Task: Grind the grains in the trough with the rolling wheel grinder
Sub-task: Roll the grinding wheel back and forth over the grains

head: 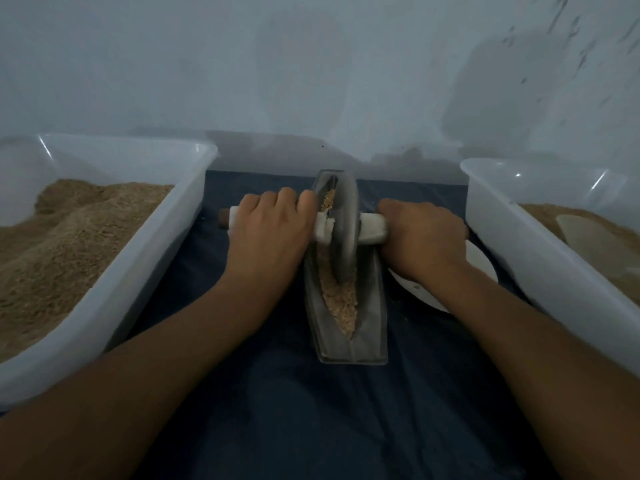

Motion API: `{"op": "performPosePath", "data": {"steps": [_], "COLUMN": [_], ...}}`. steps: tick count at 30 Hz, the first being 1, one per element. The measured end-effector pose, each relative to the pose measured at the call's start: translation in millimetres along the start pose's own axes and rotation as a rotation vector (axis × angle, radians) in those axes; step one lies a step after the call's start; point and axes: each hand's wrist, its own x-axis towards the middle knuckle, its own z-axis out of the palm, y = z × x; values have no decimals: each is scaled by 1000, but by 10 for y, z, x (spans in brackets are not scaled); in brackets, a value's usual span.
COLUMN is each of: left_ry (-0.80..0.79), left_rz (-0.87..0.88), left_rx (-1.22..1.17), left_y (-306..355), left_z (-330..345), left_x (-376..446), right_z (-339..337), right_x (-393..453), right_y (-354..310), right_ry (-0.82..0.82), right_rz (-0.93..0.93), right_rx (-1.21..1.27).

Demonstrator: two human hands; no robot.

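A grey boat-shaped metal trough lies lengthwise on the dark blue cloth, holding pale crushed grains. A grey grinding wheel stands upright in the trough's far half. Its axle handle is wrapped in white cloth and runs left to right. My left hand grips the handle left of the wheel. My right hand grips it right of the wheel. The handle's brown wooden end sticks out past my left hand.
A large white plastic tub full of brown grain stands at the left. Another tub stands at the right with grain and a pale scoop. A white plate lies under my right wrist. A pale wall rises close behind.
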Motion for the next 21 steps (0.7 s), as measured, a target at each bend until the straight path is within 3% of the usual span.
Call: {"op": "performPosePath", "data": {"steps": [6, 12, 21], "left_ry": [-117, -70, 20], "left_rz": [-16, -13, -3], "left_rx": [-57, -72, -66], "left_y": [-53, -60, -31], "left_z": [216, 286, 210], "left_x": [310, 421, 267], "right_z": [-20, -53, -81], "right_x": [407, 680, 429], "right_y": [70, 124, 72], "right_ry": [-224, -491, -287], "right_rz": [-2, -19, 8], "right_rx": [4, 31, 32]}}
